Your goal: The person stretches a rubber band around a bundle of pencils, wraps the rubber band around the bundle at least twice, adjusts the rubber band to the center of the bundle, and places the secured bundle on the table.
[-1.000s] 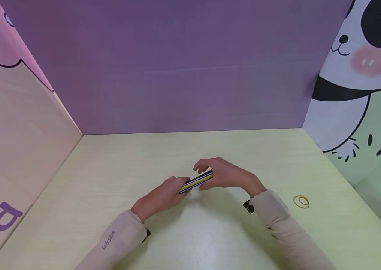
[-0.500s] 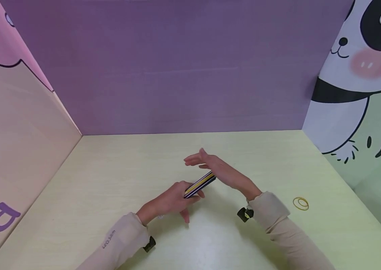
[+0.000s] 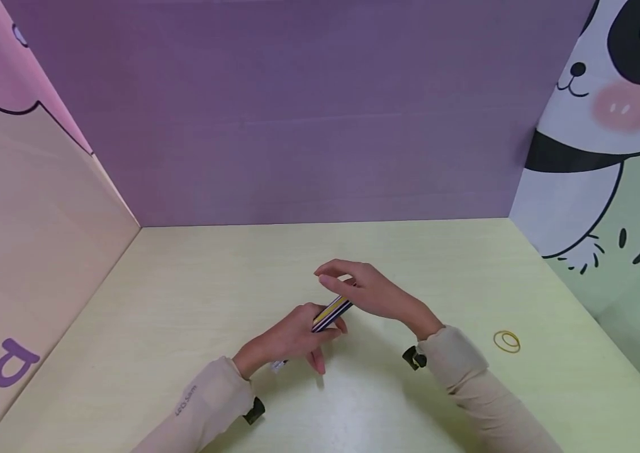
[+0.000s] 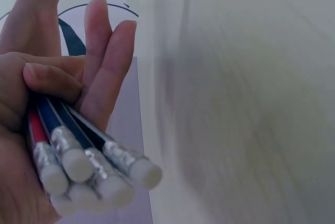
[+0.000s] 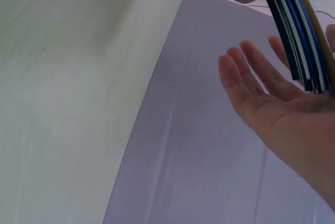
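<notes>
A bundle of several striped pencils (image 3: 332, 314) slants up between both hands above the table. My left hand (image 3: 291, 332) grips it near the eraser end, two fingers extending free of the bundle. White erasers (image 4: 73, 165) in silver ferrules fan out unevenly in the left wrist view; one pencil is red, others dark blue. At the far end my right hand (image 3: 375, 293) rests its palm against the pencil ends, fingers loosely extended. In the right wrist view the flat ends of the pencils (image 5: 296, 30) meet that palm (image 5: 293, 119).
Two yellow rubber bands (image 3: 506, 341) lie on the pale table (image 3: 212, 270), right of the right sleeve. A purple back wall (image 3: 320, 113) and printed side walls (image 3: 625, 207) enclose the table.
The left hand has shifted slightly right and spread its lower fingers. The right hand's fingers lifted, then came down over the bundle's end. Eraser ends now show below the left hand.
</notes>
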The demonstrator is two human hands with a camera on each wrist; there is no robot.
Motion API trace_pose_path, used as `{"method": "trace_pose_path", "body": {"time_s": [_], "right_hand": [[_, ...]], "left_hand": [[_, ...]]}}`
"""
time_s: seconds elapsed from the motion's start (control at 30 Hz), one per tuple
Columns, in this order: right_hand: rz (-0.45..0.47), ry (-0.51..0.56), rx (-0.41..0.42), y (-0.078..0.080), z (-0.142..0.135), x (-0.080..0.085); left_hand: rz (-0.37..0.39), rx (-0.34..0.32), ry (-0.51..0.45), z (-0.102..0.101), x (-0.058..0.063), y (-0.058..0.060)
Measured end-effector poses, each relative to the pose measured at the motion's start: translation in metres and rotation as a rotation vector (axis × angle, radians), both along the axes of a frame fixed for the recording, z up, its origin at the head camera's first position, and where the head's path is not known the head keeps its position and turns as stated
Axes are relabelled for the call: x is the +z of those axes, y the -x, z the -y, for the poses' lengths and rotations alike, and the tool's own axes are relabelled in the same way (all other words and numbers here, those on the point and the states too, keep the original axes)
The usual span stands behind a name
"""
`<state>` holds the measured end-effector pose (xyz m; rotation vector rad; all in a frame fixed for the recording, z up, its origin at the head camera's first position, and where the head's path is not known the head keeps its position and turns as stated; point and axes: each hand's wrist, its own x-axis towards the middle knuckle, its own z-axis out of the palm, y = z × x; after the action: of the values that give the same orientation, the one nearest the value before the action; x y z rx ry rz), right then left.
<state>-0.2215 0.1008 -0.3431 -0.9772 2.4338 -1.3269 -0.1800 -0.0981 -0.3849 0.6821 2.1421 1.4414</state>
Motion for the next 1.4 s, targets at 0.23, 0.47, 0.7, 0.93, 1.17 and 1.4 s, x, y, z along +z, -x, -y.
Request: {"method": "trace_pose_path", "body": {"time_s": [0.23,0.47,0.7,0.93,1.17,1.4], "right_hand": [[-0.029,-0.063,-0.025,-0.004,0.005,-0.003],[-0.184,-0.082,-0.067,-0.004,0.002,-0.002],[-0.291,0.059,-0.161,0.002,-0.005,0.003],[-0.302,0.214,-0.355,0.004,-0.007,0.005],[-0.225,0.162,-0.267,0.002,-0.003,0.003],[-0.284,0.115,-0.275,0.002,-0.006,0.007]], "left_hand": [[-0.004,0.018,0.017,0.004,0.001,0.0],[-0.098,0.027,0.075,0.005,0.009,0.001],[-0.062,-0.008,0.009,0.024,0.019,0.015],[0.111,0.189,-0.407,0.041,0.021,0.029],[0.227,0.582,-0.713,0.035,0.019,0.027],[0.034,0.592,-0.422,0.032,0.023,0.023]]}}
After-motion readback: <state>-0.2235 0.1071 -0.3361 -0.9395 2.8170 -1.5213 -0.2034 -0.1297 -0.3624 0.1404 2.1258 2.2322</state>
